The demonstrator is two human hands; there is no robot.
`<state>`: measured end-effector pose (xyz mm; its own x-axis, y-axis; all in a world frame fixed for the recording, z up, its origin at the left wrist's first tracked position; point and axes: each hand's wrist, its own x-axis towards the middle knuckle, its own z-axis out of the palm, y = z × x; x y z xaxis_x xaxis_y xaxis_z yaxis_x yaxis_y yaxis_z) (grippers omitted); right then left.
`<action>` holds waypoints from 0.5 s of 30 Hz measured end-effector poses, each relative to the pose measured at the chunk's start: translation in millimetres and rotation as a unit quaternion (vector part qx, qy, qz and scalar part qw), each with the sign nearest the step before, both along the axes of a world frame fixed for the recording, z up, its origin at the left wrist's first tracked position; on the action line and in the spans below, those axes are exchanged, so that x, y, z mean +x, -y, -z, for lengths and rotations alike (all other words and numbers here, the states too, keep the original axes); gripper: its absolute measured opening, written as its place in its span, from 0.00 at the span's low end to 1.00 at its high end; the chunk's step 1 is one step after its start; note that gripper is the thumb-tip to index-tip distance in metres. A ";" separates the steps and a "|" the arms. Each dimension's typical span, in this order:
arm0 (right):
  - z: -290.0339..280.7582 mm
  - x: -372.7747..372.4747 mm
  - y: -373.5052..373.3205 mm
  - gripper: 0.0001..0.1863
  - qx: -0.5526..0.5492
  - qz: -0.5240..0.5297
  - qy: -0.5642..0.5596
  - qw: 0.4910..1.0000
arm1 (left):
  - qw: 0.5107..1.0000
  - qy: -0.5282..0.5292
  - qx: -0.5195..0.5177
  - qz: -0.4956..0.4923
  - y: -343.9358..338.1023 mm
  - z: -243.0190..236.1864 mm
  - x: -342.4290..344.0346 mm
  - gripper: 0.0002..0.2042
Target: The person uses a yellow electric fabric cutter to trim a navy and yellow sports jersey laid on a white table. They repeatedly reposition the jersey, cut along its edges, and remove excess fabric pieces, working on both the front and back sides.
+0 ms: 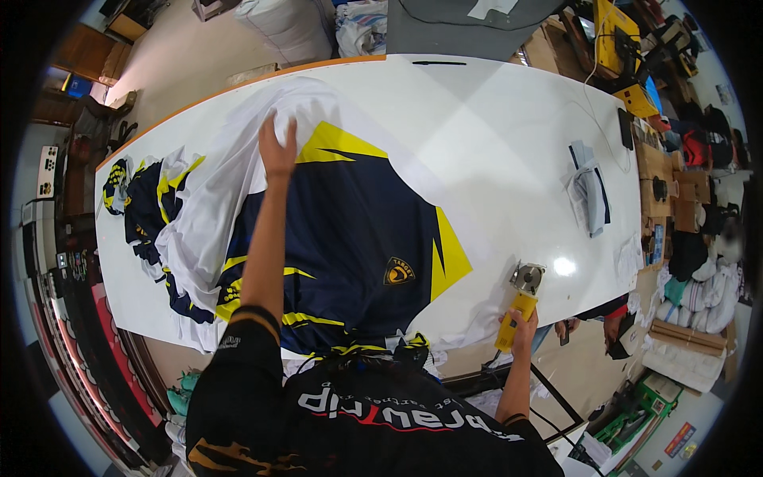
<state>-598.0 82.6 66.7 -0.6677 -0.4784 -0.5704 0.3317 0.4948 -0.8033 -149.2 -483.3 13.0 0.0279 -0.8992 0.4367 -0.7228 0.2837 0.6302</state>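
Cutter (522,307) is gripped in the right hand (520,334) at the near right table (509,167) edge, apart from the navy cloth (342,215); best kept well clear while cloth is handled. Navy cloth is spread mid-table, mostly flat, but bunched at its near edge; slack there should be eased out first. To the left, the rumpled pile (149,203) is best left loose so nothing is dragged askew. Farthest out, white cloth (203,195) is touched by the left hand (278,153), thumb and fingers apart; folds are better swept out with a flat palm than tugged.
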 end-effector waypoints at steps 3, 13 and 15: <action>2.8 3.5 2.4 0.21 -0.009 0.015 -0.021 1.000 | 0.984 0.145 0.068 -0.084 -104.7 15.8 20.9 0.34; 19.9 -15.2 -4.5 0.23 -0.024 -0.040 0.002 0.999 | 0.930 0.195 0.301 -0.081 -29.3 33.6 123.4 0.47; 21.5 -13.8 -9.6 0.23 -0.014 -0.034 -0.009 0.999 | 0.942 0.167 0.271 -0.107 -39.6 18.7 88.2 0.49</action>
<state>-611.8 92.2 45.2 -0.6436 -0.5384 -0.5440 0.2838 0.4922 -0.8229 -61.0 -443.7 -5.7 0.1753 -0.9821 -0.0687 -0.9106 -0.1883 0.3679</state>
